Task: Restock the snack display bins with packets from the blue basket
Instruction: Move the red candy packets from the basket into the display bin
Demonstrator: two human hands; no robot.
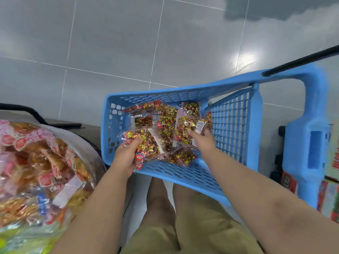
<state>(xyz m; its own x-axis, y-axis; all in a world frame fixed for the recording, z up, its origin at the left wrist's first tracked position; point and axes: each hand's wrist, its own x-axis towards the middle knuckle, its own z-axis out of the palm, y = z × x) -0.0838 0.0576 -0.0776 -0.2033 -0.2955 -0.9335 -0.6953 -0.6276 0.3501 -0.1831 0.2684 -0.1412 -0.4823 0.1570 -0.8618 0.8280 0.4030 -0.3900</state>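
Observation:
A blue basket [183, 96] stands on the floor in front of me, with several clear packets of red-and-gold wrapped sweets inside. My left hand [124, 156] grips one packet [146, 143] at the basket's near left side, thumb on top. My right hand [203, 140] reaches into the basket's right part and pinches another packet [187, 127] near its white label. More packets lie under and beyond both hands.
A round display bin [88, 143] heaped with pink and orange snack packets [36, 171] sits at my left. The basket's tall blue handle frame [311, 107] rises at the right, with red goods behind it. Grey tiled floor lies beyond; my legs are below.

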